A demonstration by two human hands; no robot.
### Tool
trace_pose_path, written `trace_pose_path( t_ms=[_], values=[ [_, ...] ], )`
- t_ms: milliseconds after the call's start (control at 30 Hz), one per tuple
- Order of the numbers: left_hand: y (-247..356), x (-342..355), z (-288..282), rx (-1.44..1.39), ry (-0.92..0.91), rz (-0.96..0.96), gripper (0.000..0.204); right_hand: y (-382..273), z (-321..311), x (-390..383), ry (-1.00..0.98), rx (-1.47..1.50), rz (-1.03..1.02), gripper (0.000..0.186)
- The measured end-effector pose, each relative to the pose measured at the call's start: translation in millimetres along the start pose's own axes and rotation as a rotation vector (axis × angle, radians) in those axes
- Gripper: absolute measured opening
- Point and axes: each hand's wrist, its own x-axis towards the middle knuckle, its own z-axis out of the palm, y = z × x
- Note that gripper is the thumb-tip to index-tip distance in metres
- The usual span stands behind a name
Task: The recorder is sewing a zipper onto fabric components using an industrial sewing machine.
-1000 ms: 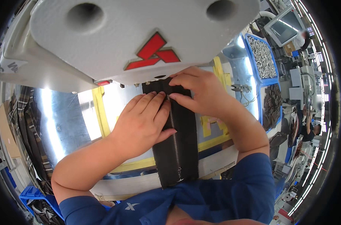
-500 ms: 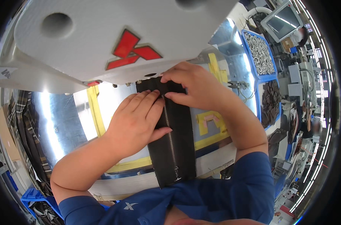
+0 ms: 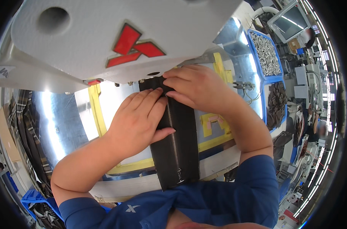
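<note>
A long black fabric panel with a silver metal zipper down its length lies under both hands. Its near end reaches my shirt, where the zipper's slider sits. My left hand rests flat on the panel's left side, fingers stretched out and thumb beside the zipper teeth. At the far end my right hand has thumb and fingers drawn together on the cloth, right of the zipper; its palm side is hidden. Just beyond the fingertips stands the large grey head of a machine, which covers whatever is beneath it.
Yellow tape strips mark the shiny work surface. To the right stand a blue bin of metal rings and a blue bin of dark pieces, with small snips nearby. Plaid cloth hangs at the left. Another person sits far right.
My right thumb has closed up toward the fingers, and that hand has turned slightly on the cloth. My left hand and the panel are nearly unmoved.
</note>
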Motion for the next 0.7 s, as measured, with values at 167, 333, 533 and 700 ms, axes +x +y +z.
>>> trace_pose_path(
  t_ms=[167,333,533,700],
  values=[
    [1,-1,-1,0.027,0.002,-0.017,0.072,3,2,-1,0.031,0.035,-0.003,0.024],
    [0,-1,0,0.028,0.012,-0.029,0.073,2,3,-1,0.045,-0.003,-0.019,0.025],
    [-1,-2,1,0.042,0.009,-0.020,0.074,-3,-13,-2,0.160,-0.158,-0.035,0.025],
    [0,-1,0,0.068,-0.017,-0.022,0.073,-16,-27,-8,0.242,-0.232,-0.143,0.018]
  ],
)
